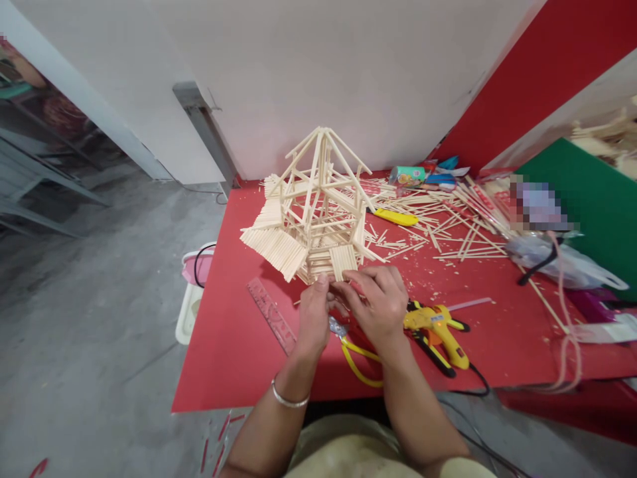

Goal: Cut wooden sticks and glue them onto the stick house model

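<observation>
L grip & R grip at nr. edge of stick model.

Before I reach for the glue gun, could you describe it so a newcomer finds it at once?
On the red table, look just right of the right hand. The glue gun lies there; unlike the yellow-handled scissors nearby, its yellow body has a pale stick poking out.

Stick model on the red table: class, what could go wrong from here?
The fingers are at the near edge of the stick model; pushing hard might crack it. The glue gun lies close to the right hand and, if hot, could burn it. The nearby scissors might get knocked.
</observation>
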Demonstrator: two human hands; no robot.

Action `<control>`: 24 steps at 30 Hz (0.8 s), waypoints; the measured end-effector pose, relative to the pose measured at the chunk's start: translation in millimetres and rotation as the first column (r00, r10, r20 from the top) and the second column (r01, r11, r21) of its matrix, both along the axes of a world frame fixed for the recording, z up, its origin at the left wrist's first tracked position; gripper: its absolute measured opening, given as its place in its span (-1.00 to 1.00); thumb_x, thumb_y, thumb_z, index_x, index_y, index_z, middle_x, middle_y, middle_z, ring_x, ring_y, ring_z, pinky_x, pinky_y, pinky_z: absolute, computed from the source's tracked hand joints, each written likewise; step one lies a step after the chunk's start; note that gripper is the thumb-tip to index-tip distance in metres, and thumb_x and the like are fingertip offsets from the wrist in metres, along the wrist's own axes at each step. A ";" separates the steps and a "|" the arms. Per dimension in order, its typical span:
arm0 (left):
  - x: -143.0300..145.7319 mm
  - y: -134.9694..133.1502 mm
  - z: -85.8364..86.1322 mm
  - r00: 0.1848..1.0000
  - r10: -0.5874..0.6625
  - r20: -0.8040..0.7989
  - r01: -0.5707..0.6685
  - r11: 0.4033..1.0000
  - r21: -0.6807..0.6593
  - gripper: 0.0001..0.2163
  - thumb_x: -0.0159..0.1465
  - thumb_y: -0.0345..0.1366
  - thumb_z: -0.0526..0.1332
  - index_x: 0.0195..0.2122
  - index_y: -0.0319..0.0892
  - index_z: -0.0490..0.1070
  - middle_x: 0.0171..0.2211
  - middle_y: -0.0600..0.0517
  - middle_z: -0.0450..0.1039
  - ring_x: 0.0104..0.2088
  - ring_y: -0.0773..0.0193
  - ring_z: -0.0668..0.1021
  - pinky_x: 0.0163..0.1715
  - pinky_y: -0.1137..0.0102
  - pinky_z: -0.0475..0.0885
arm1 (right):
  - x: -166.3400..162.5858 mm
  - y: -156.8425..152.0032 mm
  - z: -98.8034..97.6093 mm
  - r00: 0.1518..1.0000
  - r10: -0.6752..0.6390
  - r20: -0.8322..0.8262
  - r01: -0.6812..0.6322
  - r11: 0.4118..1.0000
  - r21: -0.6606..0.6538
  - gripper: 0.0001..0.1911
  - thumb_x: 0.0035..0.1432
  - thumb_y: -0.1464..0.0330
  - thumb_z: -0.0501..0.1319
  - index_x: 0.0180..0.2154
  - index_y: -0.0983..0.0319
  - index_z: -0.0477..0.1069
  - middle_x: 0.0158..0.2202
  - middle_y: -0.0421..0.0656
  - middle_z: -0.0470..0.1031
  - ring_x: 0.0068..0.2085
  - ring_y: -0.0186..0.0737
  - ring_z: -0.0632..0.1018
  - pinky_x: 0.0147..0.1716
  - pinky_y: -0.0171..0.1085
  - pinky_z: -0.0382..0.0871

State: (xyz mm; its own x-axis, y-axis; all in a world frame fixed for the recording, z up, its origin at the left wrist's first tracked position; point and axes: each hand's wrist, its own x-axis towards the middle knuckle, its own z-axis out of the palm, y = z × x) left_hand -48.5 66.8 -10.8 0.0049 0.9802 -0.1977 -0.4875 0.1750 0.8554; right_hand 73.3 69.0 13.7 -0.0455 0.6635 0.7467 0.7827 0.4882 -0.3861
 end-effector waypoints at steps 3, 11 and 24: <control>0.1 -0.5 -0.8 1.000 0.007 -0.002 -0.007 1.000 0.000 -0.53 0.32 0.09 0.19 -0.24 -0.30 0.55 -0.48 -0.05 0.55 -0.56 0.30 0.54 -0.60 0.47 0.38 | 0.3 0.1 -0.1 1.000 0.002 0.003 -0.002 1.000 0.000 -0.83 0.17 0.34 0.40 -0.16 0.18 0.58 -0.28 -0.11 0.54 -0.23 -0.18 0.46 -0.18 -0.18 0.39; 0.2 -0.6 -2.1 1.000 0.008 -0.003 -0.008 1.000 -0.004 -0.54 0.31 0.09 0.20 -0.24 -0.30 0.54 -0.47 -0.04 0.55 -0.59 0.33 0.51 -0.60 0.46 0.38 | 1.0 -0.2 -1.7 1.000 0.000 0.005 0.000 1.000 -0.006 -0.83 0.18 0.33 0.39 -0.16 0.18 0.58 -0.28 -0.11 0.54 -0.22 -0.17 0.47 -0.18 -0.18 0.38; 0.8 0.5 -0.9 1.000 0.004 -0.002 -0.004 1.000 0.002 -0.54 0.30 0.10 0.19 -0.27 -0.27 0.54 -0.45 -0.06 0.56 -0.53 0.28 0.56 -0.59 0.45 0.40 | 0.6 -0.6 -1.0 1.000 -0.002 0.009 0.002 1.000 0.011 -0.82 0.16 0.35 0.41 -0.16 0.20 0.58 -0.28 -0.10 0.54 -0.23 -0.17 0.47 -0.18 -0.17 0.39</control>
State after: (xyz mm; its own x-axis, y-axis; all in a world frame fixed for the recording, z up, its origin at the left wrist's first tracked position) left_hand -47.8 67.3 -11.8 0.0006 0.9806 -0.1961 -0.4861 0.1716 0.8569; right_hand 73.8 68.4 12.7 -0.0508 0.6553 0.7536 0.7868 0.4911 -0.3739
